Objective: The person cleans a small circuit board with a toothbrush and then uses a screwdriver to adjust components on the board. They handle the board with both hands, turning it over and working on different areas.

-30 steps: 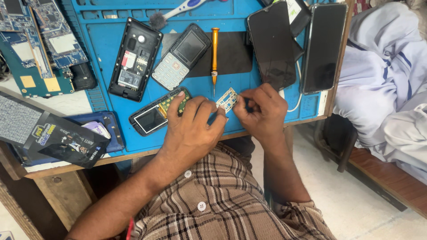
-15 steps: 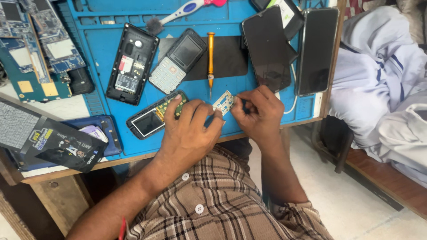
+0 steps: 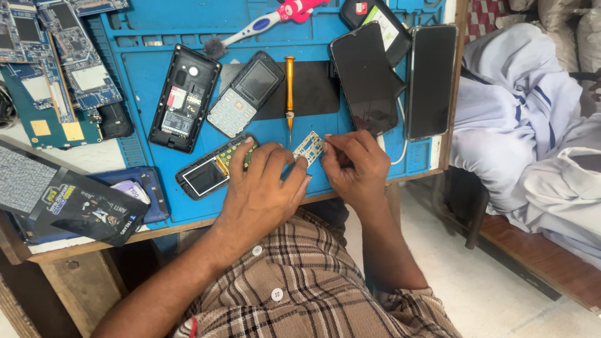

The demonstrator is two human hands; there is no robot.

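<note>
My left hand (image 3: 263,184) and my right hand (image 3: 357,164) meet over the front edge of a blue repair mat (image 3: 156,81). Between their fingertips they pinch a small pale keypad sheet (image 3: 309,148). My left index finger rests on an opened keypad phone with a bare circuit board and small screen (image 3: 210,169). A second keypad phone (image 3: 245,94) and a black phone back shell (image 3: 184,97) lie just beyond. An orange-handled screwdriver (image 3: 290,84) points toward the sheet.
Two dark smartphones (image 3: 366,78) (image 3: 431,81) lie on the mat's right side. A toothbrush (image 3: 263,25) sits at the back. Blue circuit boards (image 3: 56,69) cover the left. A dark flat package (image 3: 75,203) lies at the front left. A person in pale clothes (image 3: 526,125) sits to the right.
Both hands stay together on the small sheet with only slight finger shifts. The view has drifted a little, so the mat sits slightly lower and further left.
</note>
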